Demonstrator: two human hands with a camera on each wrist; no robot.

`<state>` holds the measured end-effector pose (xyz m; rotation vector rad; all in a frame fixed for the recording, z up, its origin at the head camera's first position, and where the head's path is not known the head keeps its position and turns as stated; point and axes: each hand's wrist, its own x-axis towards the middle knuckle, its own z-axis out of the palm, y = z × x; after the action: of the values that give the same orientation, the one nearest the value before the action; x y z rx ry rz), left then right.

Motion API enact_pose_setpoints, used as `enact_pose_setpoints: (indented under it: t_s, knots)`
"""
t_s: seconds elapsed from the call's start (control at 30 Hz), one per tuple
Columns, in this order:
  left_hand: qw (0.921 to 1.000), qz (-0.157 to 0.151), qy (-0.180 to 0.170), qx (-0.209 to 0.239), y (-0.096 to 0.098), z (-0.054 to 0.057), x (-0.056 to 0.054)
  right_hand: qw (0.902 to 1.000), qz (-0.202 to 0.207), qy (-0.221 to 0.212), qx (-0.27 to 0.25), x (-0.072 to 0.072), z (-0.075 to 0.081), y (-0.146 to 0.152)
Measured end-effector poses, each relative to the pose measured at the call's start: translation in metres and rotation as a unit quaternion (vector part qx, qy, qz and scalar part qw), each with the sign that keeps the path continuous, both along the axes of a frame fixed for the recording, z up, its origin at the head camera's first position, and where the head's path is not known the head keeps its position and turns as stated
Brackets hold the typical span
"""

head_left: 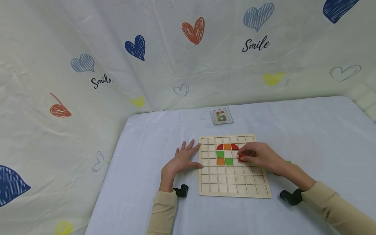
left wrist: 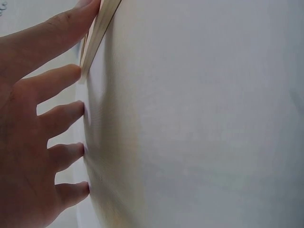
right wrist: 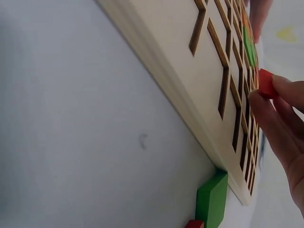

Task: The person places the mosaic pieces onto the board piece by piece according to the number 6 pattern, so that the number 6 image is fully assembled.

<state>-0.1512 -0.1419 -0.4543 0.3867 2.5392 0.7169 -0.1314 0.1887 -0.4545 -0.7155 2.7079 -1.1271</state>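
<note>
A wooden grid board (head_left: 235, 195) lies on the white-covered table. Thumb and forefinger of my left hand (head_left: 182, 160) touch its left edge, fingers spread wide, the other fingertips on the cloth in the left wrist view. My right hand (head_left: 262, 157) pinches a red tile (right wrist: 267, 84) between thumb and fingers, close over the cells at the board's upper right. Set in the grid are a rounded red tile (head_left: 220, 147), an orange tile (head_left: 227, 147), another rounded red tile (head_left: 234, 147), a green tile (head_left: 220, 154), a lower orange tile (head_left: 221, 161) and a lower green tile (head_left: 229, 161).
Behind the board lies a small card (head_left: 222, 121) printed with a grid and a coloured pattern. Against the board's right edge rests a green block (right wrist: 212, 202), with a red block (right wrist: 194, 224) beside it, partly out of frame. A patterned curtain (head_left: 164, 71) hangs behind the table.
</note>
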Motion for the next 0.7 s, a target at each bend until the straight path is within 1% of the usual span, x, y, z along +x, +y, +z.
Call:
enact_pose_setpoints:
  t_s: [0.17,0.27,0.37,0.7]
  knots:
    - [1.0,0.0,0.001,-0.001,0.0,-0.002,-0.001,0.9999,0.009,0.0,0.011,-0.004,-0.003,-0.006]
    - [1.0,-0.001,0.001,-0.004,0.0,-0.002,-0.001,0.9997,0.013,0.013,0.018,-0.006,-0.006,-0.01]
    - [1.0,-0.003,0.002,-0.004,0.0,-0.003,-0.001,0.9995,0.014,0.017,0.022,-0.006,-0.007,-0.012]
    - [1.0,-0.005,0.003,-0.005,0.0,-0.003,-0.002,0.9993,0.022,0.016,0.024,-0.007,-0.007,-0.017]
